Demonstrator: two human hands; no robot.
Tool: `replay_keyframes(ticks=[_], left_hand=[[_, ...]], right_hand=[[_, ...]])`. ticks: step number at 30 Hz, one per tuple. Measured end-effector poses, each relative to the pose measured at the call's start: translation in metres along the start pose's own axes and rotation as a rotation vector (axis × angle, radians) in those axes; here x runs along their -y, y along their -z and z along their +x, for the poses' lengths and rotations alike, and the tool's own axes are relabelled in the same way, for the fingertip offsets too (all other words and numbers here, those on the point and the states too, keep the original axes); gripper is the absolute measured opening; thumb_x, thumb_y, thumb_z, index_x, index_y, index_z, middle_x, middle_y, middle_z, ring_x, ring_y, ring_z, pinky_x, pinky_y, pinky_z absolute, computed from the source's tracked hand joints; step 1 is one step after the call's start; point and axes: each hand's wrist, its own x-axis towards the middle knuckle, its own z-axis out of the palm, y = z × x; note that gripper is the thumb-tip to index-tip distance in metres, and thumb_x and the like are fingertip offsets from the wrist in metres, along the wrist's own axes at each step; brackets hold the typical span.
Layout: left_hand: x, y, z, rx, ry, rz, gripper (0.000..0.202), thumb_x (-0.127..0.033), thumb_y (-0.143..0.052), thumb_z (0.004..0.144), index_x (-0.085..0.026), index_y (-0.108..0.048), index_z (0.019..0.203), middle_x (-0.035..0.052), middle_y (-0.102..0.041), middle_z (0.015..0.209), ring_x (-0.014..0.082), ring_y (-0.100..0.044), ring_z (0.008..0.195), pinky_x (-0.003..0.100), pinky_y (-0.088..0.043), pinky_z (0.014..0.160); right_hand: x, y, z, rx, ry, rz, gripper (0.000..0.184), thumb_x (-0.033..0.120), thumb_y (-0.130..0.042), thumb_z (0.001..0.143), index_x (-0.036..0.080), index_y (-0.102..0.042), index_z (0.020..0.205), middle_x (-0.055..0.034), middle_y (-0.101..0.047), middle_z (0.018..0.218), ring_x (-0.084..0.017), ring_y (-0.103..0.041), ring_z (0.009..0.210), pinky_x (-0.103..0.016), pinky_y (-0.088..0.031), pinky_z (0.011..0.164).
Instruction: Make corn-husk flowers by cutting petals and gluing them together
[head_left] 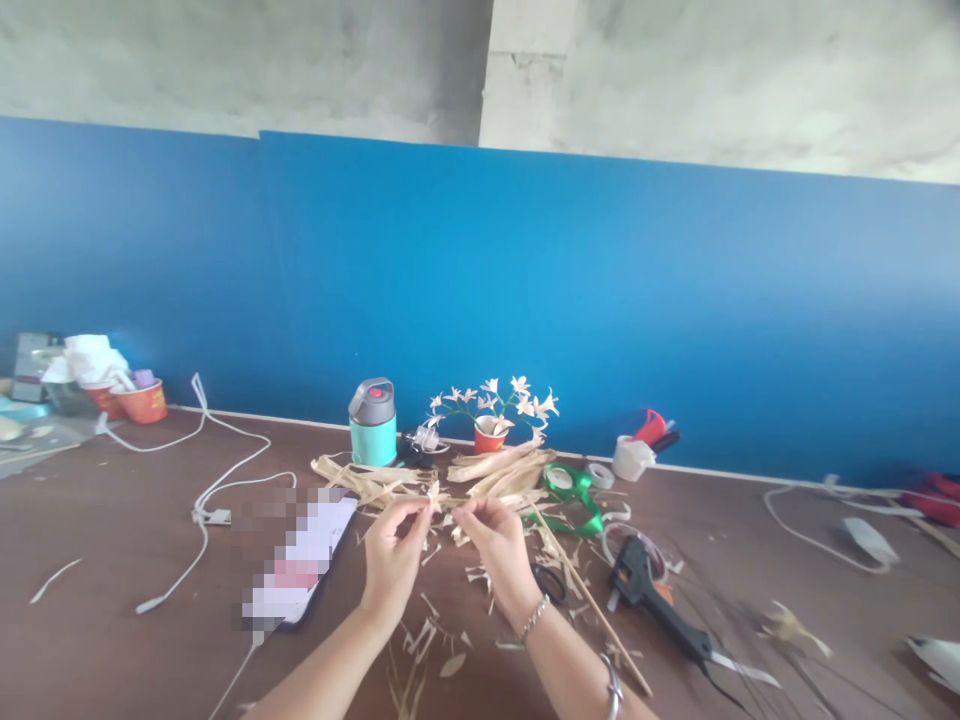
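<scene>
My left hand [393, 560] pinches a small pale piece of dried corn husk [434, 494] upright between thumb and fingertips. A short gap to the right, my right hand [496, 548] has its thumb and fingers pressed together; whatever they hold is too small to make out. Behind both hands lie bundles of dried husk [506, 468], with more strips [360, 484] to the left. A red cup [490, 434] holding white flowers [523, 402] on green stems stands beyond them. Husk scraps [452, 665] are scattered below and between my forearms.
Right of my hands lie a green ribbon [589, 514], a thin stick [592, 597] and a black glue gun [660, 606]. A phone [304, 560] with a cable is at left. A turquoise flask [373, 438] stands before the blue partition [570, 300].
</scene>
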Motion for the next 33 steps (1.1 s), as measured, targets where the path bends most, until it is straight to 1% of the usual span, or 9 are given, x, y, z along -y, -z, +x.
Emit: replay_keyframes(ticks=[6, 10, 12, 15, 17, 20, 26, 29, 33], left_hand=[[0.000, 0.000, -0.001, 0.034, -0.004, -0.020, 0.016, -0.031, -0.059, 0.077, -0.017, -0.067, 0.078, 0.0056, -0.069, 0.082, 0.0177, -0.064, 0.071, 0.025, -0.051, 0.064], [0.000, 0.000, -0.002, 0.025, -0.047, 0.002, 0.013, -0.028, -0.060, 0.077, -0.018, -0.068, 0.078, 0.0050, -0.070, 0.081, 0.0184, -0.064, 0.075, 0.027, -0.051, 0.068], [0.000, -0.001, -0.002, 0.023, -0.061, 0.005, 0.011, -0.027, -0.061, 0.076, -0.018, -0.068, 0.077, 0.0047, -0.069, 0.081, 0.0185, -0.064, 0.076, 0.027, -0.051, 0.069], [-0.001, -0.001, -0.002, 0.040, -0.073, -0.013, 0.010, -0.025, -0.061, 0.076, -0.018, -0.068, 0.077, 0.0044, -0.069, 0.080, 0.0180, -0.064, 0.076, 0.026, -0.052, 0.067], [-0.001, -0.001, -0.003, 0.057, -0.087, -0.023, 0.010, -0.025, -0.060, 0.077, -0.018, -0.067, 0.077, 0.0043, -0.069, 0.079, 0.0174, -0.063, 0.075, 0.025, -0.051, 0.065], [-0.001, -0.002, -0.003, 0.083, -0.109, -0.035, 0.010, -0.025, -0.060, 0.077, -0.018, -0.067, 0.076, 0.0046, -0.068, 0.078, 0.0171, -0.063, 0.073, 0.025, -0.051, 0.063], [-0.003, -0.004, -0.003, 0.112, -0.124, -0.035, 0.009, -0.023, -0.060, 0.077, -0.018, -0.067, 0.075, 0.0048, -0.069, 0.077, 0.0177, -0.064, 0.074, 0.028, -0.052, 0.068], [-0.003, -0.005, -0.003, 0.122, -0.112, -0.026, 0.010, -0.023, -0.060, 0.076, -0.018, -0.068, 0.073, 0.0046, -0.069, 0.074, 0.0180, -0.065, 0.072, 0.029, -0.053, 0.068], [-0.001, -0.005, -0.005, 0.128, -0.063, -0.007, 0.009, -0.022, -0.061, 0.075, -0.019, -0.069, 0.077, 0.0048, -0.071, 0.078, 0.0186, -0.066, 0.073, 0.028, -0.053, 0.068]], right_hand=[[0.001, 0.002, -0.001, 0.022, -0.004, -0.080, 0.031, 0.045, -0.057, 0.076, 0.015, -0.061, 0.071, 0.0014, -0.055, 0.060, -0.008, -0.039, 0.050, -0.021, -0.030, 0.048], [0.006, 0.004, -0.001, -0.010, 0.006, -0.085, 0.039, 0.045, -0.049, 0.082, 0.017, -0.048, 0.054, 0.0042, -0.045, 0.050, -0.008, -0.037, 0.049, -0.021, -0.031, 0.050], [0.009, 0.005, -0.002, 0.015, 0.001, -0.093, 0.041, 0.043, -0.052, 0.080, 0.017, -0.043, 0.049, 0.0051, -0.040, 0.046, -0.008, -0.035, 0.047, -0.021, -0.030, 0.049], [0.015, 0.003, -0.003, 0.099, -0.028, -0.065, 0.030, 0.041, -0.058, 0.076, 0.017, -0.052, 0.059, 0.0032, -0.050, 0.056, -0.009, -0.041, 0.051, -0.021, -0.032, 0.049], [0.019, 0.001, -0.005, 0.130, -0.073, -0.055, 0.030, 0.044, -0.057, 0.076, 0.016, -0.058, 0.066, 0.0010, -0.055, 0.062, -0.010, -0.046, 0.055, -0.021, -0.034, 0.050], [0.022, -0.002, -0.006, 0.107, -0.114, -0.074, 0.033, 0.045, -0.055, 0.075, 0.015, -0.059, 0.061, -0.0003, -0.056, 0.058, -0.011, -0.046, 0.054, -0.022, -0.034, 0.050], [0.019, -0.001, -0.002, 0.056, -0.155, -0.073, 0.013, 0.026, -0.057, 0.066, 0.015, -0.060, 0.059, 0.0020, -0.054, 0.051, -0.009, -0.043, 0.049, -0.021, -0.031, 0.049], [0.018, 0.000, -0.001, 0.056, -0.154, -0.081, 0.014, 0.025, -0.056, 0.066, 0.015, -0.060, 0.058, 0.0024, -0.053, 0.049, -0.008, -0.042, 0.048, -0.021, -0.030, 0.049], [0.017, 0.001, 0.000, 0.050, -0.164, -0.099, 0.016, 0.027, -0.057, 0.065, 0.015, -0.058, 0.056, 0.0016, -0.055, 0.049, -0.008, -0.041, 0.046, -0.021, -0.029, 0.048]])
